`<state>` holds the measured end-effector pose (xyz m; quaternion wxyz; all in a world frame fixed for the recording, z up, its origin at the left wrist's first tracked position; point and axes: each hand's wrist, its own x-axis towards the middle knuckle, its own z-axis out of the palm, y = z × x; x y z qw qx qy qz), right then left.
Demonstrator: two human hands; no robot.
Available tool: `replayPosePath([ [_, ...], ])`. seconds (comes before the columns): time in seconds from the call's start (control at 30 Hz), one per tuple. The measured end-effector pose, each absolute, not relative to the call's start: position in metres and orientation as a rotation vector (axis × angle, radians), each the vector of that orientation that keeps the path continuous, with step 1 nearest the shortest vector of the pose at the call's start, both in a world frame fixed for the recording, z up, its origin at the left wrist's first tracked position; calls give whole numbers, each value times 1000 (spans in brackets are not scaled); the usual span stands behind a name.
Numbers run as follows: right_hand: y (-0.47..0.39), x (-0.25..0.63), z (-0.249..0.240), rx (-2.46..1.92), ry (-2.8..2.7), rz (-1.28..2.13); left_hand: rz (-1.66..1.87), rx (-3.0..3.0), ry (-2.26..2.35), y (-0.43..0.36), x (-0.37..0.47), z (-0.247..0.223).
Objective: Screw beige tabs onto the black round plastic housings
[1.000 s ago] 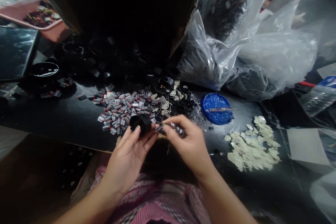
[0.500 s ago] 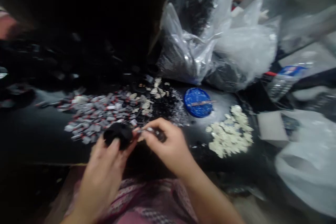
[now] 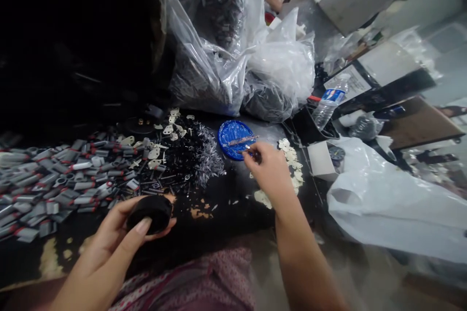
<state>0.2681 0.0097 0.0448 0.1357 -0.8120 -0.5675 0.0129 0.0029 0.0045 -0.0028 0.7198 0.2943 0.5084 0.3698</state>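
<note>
A black round hollow part (image 3: 155, 214), like a short cup, is gripped in my left hand (image 3: 113, 238), thumb on its near side. My right hand (image 3: 268, 167) pinches a small dark item (image 3: 256, 156) with a pale tip, too small to name; the hand is at the right edge of a blue round lid (image 3: 233, 133) smeared with whitish paste. A thin brownish stick (image 3: 239, 141) lies across that lid. Under my right wrist and beyond it spreads a pile of cream flat pieces (image 3: 295, 165), partly hidden by my arm.
Grey cylinders with red bands (image 3: 78, 175) are heaped at the left. Small springs (image 3: 166, 182), grey slivers (image 3: 207, 158) and metal plates (image 3: 175, 129) lie mid-table. Behind stand plastic bags (image 3: 207, 68). To the right are a bottle (image 3: 330, 104), a small box (image 3: 323, 160) and a white bag (image 3: 379, 194).
My right hand has left the black part and moved right to the blue lid. My left hand still holds the part, now tilted differently. The camera view has swung right.
</note>
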Motion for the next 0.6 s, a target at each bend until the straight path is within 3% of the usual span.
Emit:
replayPosePath([
  [0.6,27,288,37,-2448,-1837,102,782,716,1243,7,6,-5],
])
